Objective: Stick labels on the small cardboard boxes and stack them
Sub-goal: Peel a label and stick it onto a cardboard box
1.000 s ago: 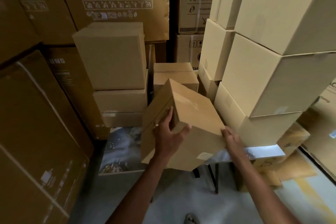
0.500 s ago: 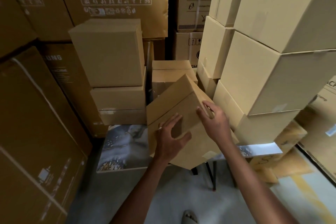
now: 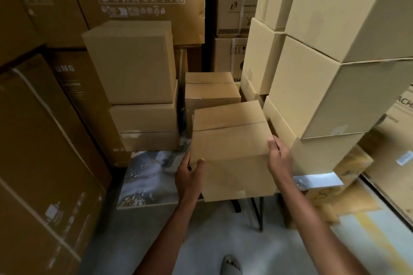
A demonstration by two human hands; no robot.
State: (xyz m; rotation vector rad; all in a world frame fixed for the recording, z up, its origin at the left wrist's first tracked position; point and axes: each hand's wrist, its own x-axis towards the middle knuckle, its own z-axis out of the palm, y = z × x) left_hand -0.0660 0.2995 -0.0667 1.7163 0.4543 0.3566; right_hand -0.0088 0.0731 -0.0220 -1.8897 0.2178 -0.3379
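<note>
I hold the small brown cardboard box (image 3: 230, 140) at the centre, my left hand (image 3: 188, 174) gripping its seven o'clock corner and my right hand (image 3: 279, 158) its three o'clock edge (fingers curled round). It sits over the marbled tabletop (image 3: 145, 181).

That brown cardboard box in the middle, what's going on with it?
A person is holding the small brown cardboard box with both bare hands. The left hand grips its near left corner, the right hand its right edge. The box sits level over the marble-patterned table, in a gap between the stack of plain cardboard boxes on the left and the taller, paler stack on the right. No label shows on it.
</note>
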